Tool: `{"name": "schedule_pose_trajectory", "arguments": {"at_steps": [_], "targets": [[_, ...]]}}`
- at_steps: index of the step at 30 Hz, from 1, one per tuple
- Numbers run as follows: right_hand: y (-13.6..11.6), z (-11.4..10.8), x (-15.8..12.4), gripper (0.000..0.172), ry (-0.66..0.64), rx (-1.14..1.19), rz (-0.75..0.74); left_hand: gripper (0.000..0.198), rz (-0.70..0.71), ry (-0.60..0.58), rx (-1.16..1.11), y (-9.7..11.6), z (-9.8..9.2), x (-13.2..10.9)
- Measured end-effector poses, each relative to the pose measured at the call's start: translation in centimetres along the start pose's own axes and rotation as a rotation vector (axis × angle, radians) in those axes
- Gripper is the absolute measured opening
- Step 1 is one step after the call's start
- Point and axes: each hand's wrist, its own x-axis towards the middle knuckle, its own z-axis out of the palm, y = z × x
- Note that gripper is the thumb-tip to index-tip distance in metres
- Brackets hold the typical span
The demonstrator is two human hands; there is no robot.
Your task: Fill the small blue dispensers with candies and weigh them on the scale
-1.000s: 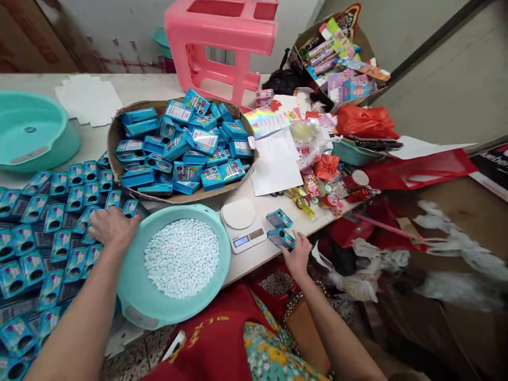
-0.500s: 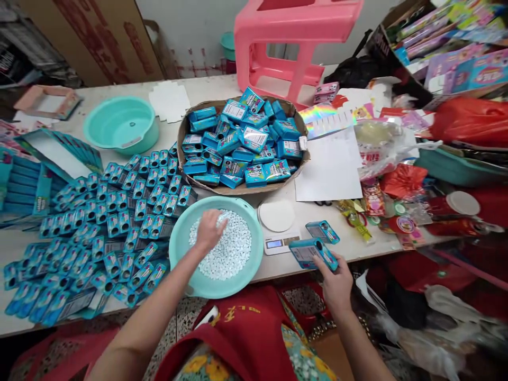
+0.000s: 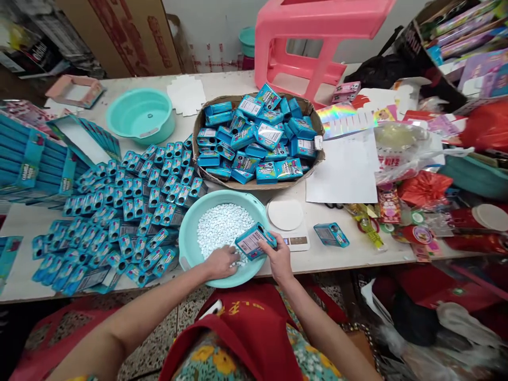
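Observation:
My left hand (image 3: 223,262) is down in a round turquoise basin (image 3: 186,241), its fingers curled into small white candies (image 3: 222,225) and partly hidden by them. In my right hand (image 3: 281,259) is a small blue candy box (image 3: 251,242), tilted over the basin's right side, close to my left fingertips. Another blue box (image 3: 331,234) lies on the table to the right. Between that box and the basin sits a white digital scale (image 3: 284,214) with a bare pan.
Many blue boxes with round holes (image 3: 135,206) stand packed left of the basin. Behind it, a cardboard tray (image 3: 257,185) holds a heap of blue boxes. A second turquoise basin (image 3: 115,114), a pink stool (image 3: 317,32), white paper (image 3: 341,174) and wrapped sweets (image 3: 369,222) surround the work.
My right hand has brought the blue candy box leftward from beside the scale to over the basin. My left hand has moved toward the basin's near side. The view has shifted slightly.

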Motion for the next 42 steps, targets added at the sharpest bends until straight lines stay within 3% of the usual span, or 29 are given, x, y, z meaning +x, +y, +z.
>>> {"name": "schedule_pose_trajectory", "arguments": {"at_steps": [2,5,8,10,12,15,18,23,27,42], "targets": [[-0.5,0.4,-0.1,0.047,0.003,-0.022,-0.017,0.023,-0.161,0.017,-0.127,-1.0,0.0,-0.7],[-1.4,1.3,-0.1,0.049,-0.009,-0.132,-0.077,0.015,-0.355,0.134,-0.307,-2.4,-0.4,-0.6],[-1.8,2.1,0.0,0.043,-0.044,-0.323,-0.211,0.019,-0.44,0.229,-0.393,-2.9,-1.9,-0.4],[-1.7,2.6,0.1,0.038,-0.093,-0.465,-0.35,0.024,-0.496,0.349,-0.633,-2.5,-3.6,-0.6],[-1.4,2.9,0.0,0.034,-0.158,-0.597,-0.48,0.025,-0.479,0.538,-1.053,-1.3,-5.5,-0.9],[-0.8,3.8,-0.3,0.029,-0.252,-0.745,-0.573,0.022,-0.269,0.79,-1.547,1.1,-7.7,-0.9],[-1.1,4.8,-0.9,0.029,-0.302,-0.814,-0.594,0.017,-0.173,0.973,-1.659,2.5,-8.4,-0.1],[-2.4,5.9,-1.3,0.032,-0.334,-0.893,-0.604,0.021,-0.269,1.193,-1.705,2.7,-7.9,0.9],[-2.7,6.2,-1.2,0.029,-0.379,-0.973,-0.572,0.024,-0.291,1.219,-1.635,3.0,-8.1,1.0],[-3.6,5.6,-0.9,0.034,-0.328,-0.855,-0.571,0.02,-0.197,1.223,-1.575,4.0,-9.6,1.0]]}}
